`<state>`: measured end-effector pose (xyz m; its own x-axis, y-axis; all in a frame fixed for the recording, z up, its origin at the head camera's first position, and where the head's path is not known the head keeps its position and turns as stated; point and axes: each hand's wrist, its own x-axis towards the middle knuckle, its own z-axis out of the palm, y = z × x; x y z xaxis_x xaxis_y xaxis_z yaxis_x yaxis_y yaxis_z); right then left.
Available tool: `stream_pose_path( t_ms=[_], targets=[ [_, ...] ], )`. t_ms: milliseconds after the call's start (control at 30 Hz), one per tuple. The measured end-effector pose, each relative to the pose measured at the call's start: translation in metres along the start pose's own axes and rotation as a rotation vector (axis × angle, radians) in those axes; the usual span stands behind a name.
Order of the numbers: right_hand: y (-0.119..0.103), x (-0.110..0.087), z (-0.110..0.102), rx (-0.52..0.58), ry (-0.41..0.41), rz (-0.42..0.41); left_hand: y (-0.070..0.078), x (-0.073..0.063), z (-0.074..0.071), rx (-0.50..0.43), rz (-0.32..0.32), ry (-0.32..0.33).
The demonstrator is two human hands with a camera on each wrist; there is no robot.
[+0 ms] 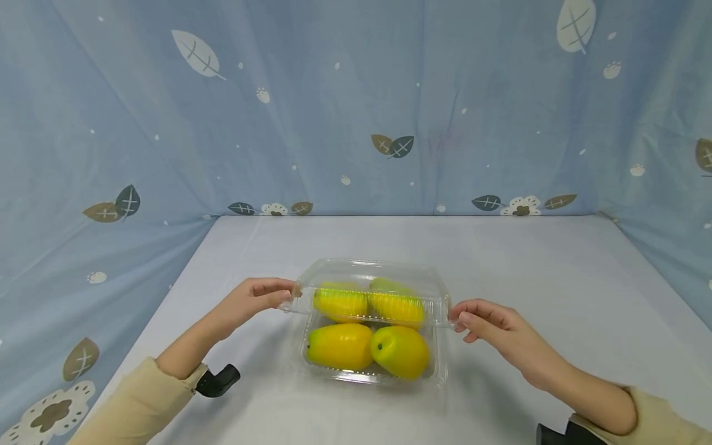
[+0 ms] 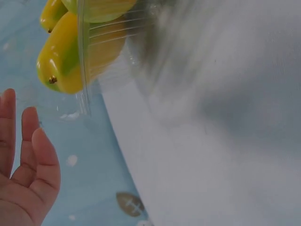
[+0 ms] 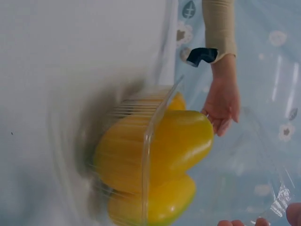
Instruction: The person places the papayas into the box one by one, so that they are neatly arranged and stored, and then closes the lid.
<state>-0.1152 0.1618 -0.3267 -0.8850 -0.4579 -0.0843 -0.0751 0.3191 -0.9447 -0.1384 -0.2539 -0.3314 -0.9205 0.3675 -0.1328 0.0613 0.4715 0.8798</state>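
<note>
A clear plastic clamshell box [image 1: 384, 378] with several yellow-green mangoes [image 1: 340, 347] in it stands on the table. Its hinged lid [image 1: 361, 269] is raised at a slant over the far mangoes [image 1: 340, 304]. At the lid's left corner my left hand [image 1: 253, 304] pinches the edge between thumb and fingers. My right hand [image 1: 497, 330] pinches the opposite corner on the right. The right wrist view shows mangoes [image 3: 183, 139] rising above the box rim, with the left hand [image 3: 223, 103] beyond. Only fingertips of the right hand [image 3: 258, 221] show there.
A white cloth covers the table [image 1: 534, 266]. Blue curtain [image 1: 356, 93] with leaf prints hangs behind and along both sides. Black wrist mounts [image 1: 218, 381] sit on both beige sleeves.
</note>
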Motion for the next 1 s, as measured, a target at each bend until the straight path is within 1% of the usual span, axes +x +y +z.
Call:
stream_pose_path(
  t_ms=[300, 400, 500, 600, 667, 767, 867, 1000],
  targets=[
    [0.01, 0.008, 0.002, -0.036, 0.059, 0.057, 0.0, -0.004, 0.011, 0.099, 0.027, 0.024],
    [0.013, 0.01, 0.003, -0.032, 0.063, 0.066, -0.001, -0.005, 0.015, 0.111, 0.033, 0.018],
    [0.016, 0.011, 0.006, -0.039, 0.068, 0.069, -0.003, -0.006, 0.018, 0.118, 0.025, 0.007],
    [0.018, 0.013, 0.008, -0.065, 0.081, 0.098, -0.006, -0.007, 0.023, 0.133, 0.028, 0.008],
    [0.021, 0.013, 0.01, -0.07, 0.08, 0.117, -0.008, -0.007, 0.026, 0.131, 0.029, 0.01],
    [0.027, 0.014, 0.013, -0.056, 0.075, 0.114, -0.012, -0.008, 0.031, 0.117, 0.023, 0.01],
    [0.032, 0.015, 0.017, -0.028, 0.073, 0.107, -0.016, -0.011, 0.037, 0.094, 0.0, 0.021],
    [0.04, 0.015, 0.021, 0.01, 0.068, 0.114, -0.019, -0.012, 0.044, 0.06, -0.041, 0.053]
  ],
)
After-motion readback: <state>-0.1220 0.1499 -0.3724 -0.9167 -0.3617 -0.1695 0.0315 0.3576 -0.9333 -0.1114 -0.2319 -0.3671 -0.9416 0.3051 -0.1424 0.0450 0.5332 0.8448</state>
